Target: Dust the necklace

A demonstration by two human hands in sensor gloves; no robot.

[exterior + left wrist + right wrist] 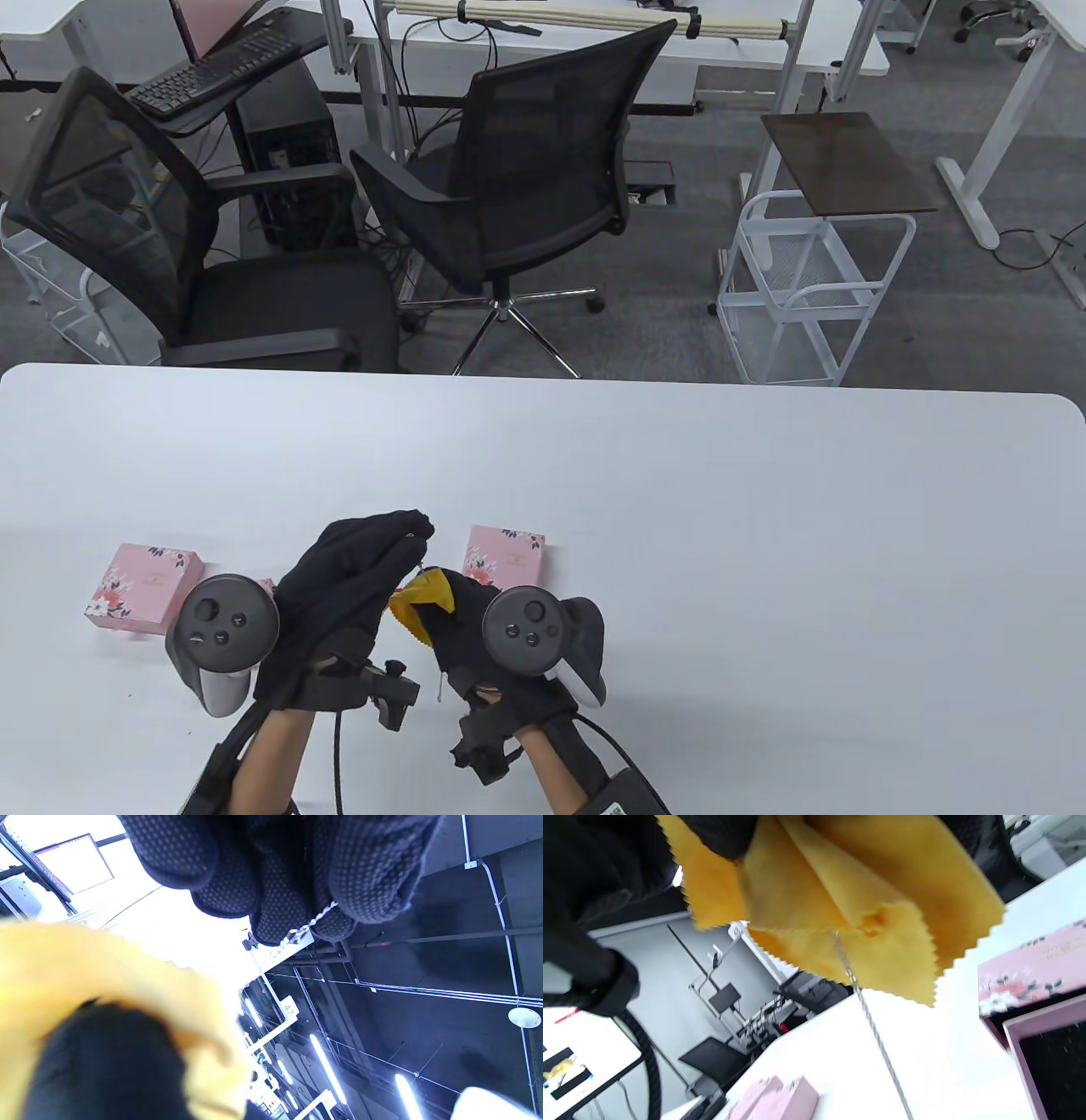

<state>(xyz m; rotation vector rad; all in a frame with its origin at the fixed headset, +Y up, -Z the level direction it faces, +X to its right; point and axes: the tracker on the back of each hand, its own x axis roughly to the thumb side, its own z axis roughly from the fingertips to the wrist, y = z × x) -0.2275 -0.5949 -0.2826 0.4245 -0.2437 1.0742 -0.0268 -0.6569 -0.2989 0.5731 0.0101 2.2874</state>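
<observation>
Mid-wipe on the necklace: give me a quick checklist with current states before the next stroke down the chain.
1. Left hand pinches the chain at its fingertips: ok.
2. Right hand holds the yellow cloth: ok.
3. Cloth wrapped around the chain, which runs out below its edge: ok.
4. Chain's lower end clear of the table: cannot tell, it leaves the right wrist view.
5. Pink box and the second pink box out of the chain's path: ok.
</observation>
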